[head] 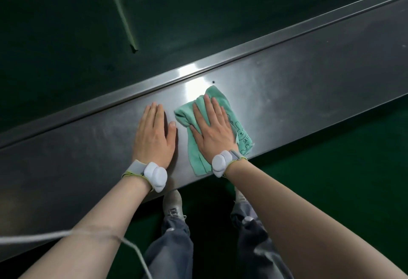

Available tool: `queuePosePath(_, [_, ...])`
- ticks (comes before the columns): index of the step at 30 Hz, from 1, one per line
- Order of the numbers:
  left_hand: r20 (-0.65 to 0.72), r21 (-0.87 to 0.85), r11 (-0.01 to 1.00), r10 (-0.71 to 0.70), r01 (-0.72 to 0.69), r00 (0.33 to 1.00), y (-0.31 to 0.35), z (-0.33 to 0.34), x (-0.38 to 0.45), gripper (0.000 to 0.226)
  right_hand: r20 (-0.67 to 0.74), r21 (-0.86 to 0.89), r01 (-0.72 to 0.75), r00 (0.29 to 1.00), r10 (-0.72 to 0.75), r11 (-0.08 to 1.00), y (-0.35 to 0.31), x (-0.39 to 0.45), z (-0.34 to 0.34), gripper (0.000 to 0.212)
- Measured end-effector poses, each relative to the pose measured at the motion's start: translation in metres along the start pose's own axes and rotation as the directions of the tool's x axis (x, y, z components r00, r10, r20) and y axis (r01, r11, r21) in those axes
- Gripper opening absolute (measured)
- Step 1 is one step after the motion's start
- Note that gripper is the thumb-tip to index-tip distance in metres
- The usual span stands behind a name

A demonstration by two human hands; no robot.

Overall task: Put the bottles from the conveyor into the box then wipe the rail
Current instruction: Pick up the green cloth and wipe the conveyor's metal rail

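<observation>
The scene is dim overall, with dark green tones filling the far side. One bright patch of glare from overhead light sits on the steel rail (pixel 287 93) just beyond my fingertips, washing out the metal there and fading quickly left and right. My left hand (pixel 154 135) throws a soft, short shadow to its right; my right hand (pixel 213 128) and the cloth (pixel 198 157) under it are evenly lit. The wide lens bends the rail's edges and stretches my forearms near the bottom. A cable (pixel 66 234) at the near left is blurred, and the whole frame is slightly soft
</observation>
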State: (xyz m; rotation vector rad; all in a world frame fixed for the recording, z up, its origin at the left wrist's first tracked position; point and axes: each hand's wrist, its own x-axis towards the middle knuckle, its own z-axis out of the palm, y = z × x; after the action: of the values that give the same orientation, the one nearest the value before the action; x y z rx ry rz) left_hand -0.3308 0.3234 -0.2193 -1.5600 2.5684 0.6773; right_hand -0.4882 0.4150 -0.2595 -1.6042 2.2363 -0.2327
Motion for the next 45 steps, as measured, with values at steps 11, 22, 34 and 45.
queuePosePath(11, [-0.018,-0.075,0.997,0.028,-0.029,0.999,0.144,0.057,0.046,0.061,-0.038,-0.019,-0.061,0.997,0.060,0.998,0.166,0.016,-0.071,0.063])
queuePosePath(22, [-0.036,-0.040,0.999,-0.002,0.000,0.999,0.176,0.078,0.062,0.060,-0.153,0.058,-0.372,0.914,0.377,0.926,0.306,0.033,-0.122,0.064])
queuePosePath(34, [-0.131,-0.119,0.992,-0.044,0.029,0.990,0.169,0.090,0.058,0.058,0.030,0.017,0.025,0.999,-0.025,1.000,0.163,0.056,-0.068,0.066])
queuePosePath(45, [-0.074,-0.050,0.999,0.013,-0.017,0.997,0.198,0.096,0.069,0.064,-0.010,0.006,0.016,1.000,-0.016,1.000,0.254,0.086,-0.116,0.060])
